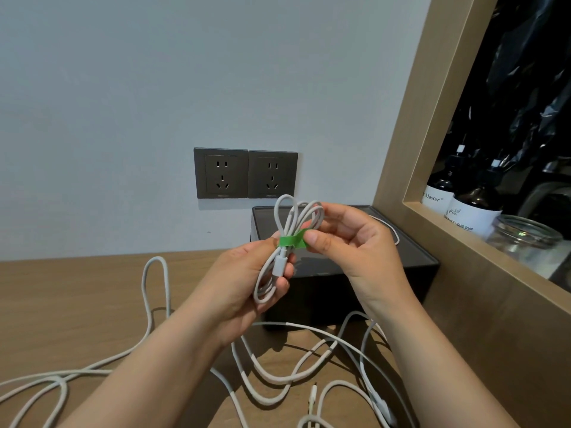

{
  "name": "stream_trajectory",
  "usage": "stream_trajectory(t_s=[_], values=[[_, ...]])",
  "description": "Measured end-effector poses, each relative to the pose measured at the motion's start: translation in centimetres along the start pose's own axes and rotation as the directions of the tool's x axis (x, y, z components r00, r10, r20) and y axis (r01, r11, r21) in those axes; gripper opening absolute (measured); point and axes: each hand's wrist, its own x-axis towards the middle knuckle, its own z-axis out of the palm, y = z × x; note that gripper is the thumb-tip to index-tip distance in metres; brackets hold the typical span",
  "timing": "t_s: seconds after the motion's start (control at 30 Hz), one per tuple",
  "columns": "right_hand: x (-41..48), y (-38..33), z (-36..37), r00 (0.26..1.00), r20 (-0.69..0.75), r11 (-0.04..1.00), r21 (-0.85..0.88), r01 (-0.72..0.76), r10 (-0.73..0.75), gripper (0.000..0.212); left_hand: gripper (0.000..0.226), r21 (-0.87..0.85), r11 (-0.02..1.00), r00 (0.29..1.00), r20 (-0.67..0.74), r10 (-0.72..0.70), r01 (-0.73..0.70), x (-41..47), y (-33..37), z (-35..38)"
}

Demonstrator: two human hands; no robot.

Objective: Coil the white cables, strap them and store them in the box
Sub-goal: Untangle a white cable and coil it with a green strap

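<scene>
A coiled white cable (289,222) hangs in the air in front of the dark box (411,264). My left hand (247,279) grips the lower half of the coil, its white plug lying against the fingers. A green strap (290,240) wraps the coil's middle. My right hand (346,239) pinches the strap's end with thumb and forefinger. Several loose white cables (278,378) sprawl over the wooden table (77,304) below my arms. Another white cable (394,231) lies in the box behind my right hand.
Two dark wall sockets (245,173) sit on the grey wall behind the box. At the right, a wooden-framed niche (398,149) holds dark soap bottles (472,208) and a glass jar (525,239). A loose plug end (313,396) lies near the table's front.
</scene>
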Motion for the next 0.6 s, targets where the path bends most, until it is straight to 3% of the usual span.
stream_trajectory(t_s=[0.17, 0.33, 0.47, 0.6], values=[[0.00, 0.20, 0.17, 1.000, -0.005, 1.000, -0.002, -0.001, 0.001, 0.032, 0.010, 0.035, 0.991, 0.990, -0.059, 0.128, -0.126, 0.22, -0.41, -0.16], [0.07, 0.17, 0.15, 0.999, -0.019, 0.999, 0.025, -0.032, 0.032, 0.032, 0.027, 0.022, 0.985, 0.985, 0.035, 0.171, -0.171, 0.04, -0.52, -0.18], [0.11, 0.22, 0.01, 0.998, -0.042, 0.999, 0.019, -0.047, 0.048, 0.030, 0.032, -0.003, 0.986, 0.986, 0.004, 0.165, -0.165, -0.04, -0.57, -0.07], [0.10, 0.10, -0.11, 0.997, -0.050, 0.998, 0.031, -0.049, 0.050, 0.028, 0.057, 0.132, 0.967, 0.974, -0.021, 0.224, -0.219, -0.26, -0.42, 0.04]])
